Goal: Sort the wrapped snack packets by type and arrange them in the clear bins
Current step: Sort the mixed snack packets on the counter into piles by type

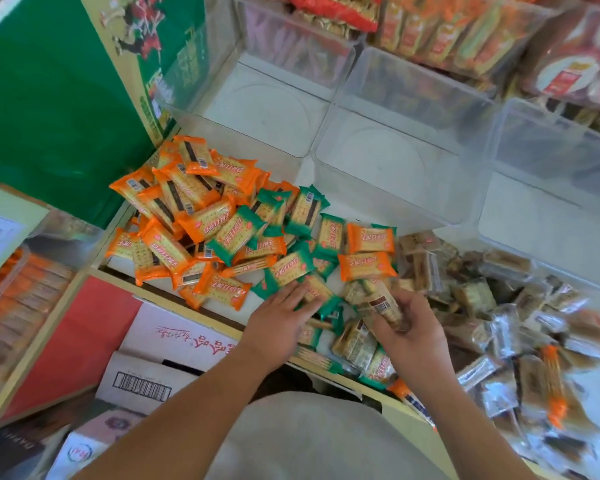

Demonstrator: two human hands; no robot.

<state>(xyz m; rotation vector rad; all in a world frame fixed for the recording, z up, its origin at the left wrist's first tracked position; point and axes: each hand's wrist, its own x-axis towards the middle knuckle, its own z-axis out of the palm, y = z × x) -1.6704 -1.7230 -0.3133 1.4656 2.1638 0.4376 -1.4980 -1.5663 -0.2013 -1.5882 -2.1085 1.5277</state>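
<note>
My right hand (413, 329) has its fingers curled round a clear-wrapped packet (378, 303) beside the pile (222, 230). My left hand (278, 318) lies flat, fingers straight, on a green packet (314, 289). Light, slippery and brittle inside, I judge, so grip the long edges gently.

Packets (222, 223) before bins (406, 161)

The clear bins (388, 157) are open-topped and can be entered from above. The near approach is covered by heaped packets (222, 220); the left flank is walled by a green carton (49, 116).
</note>
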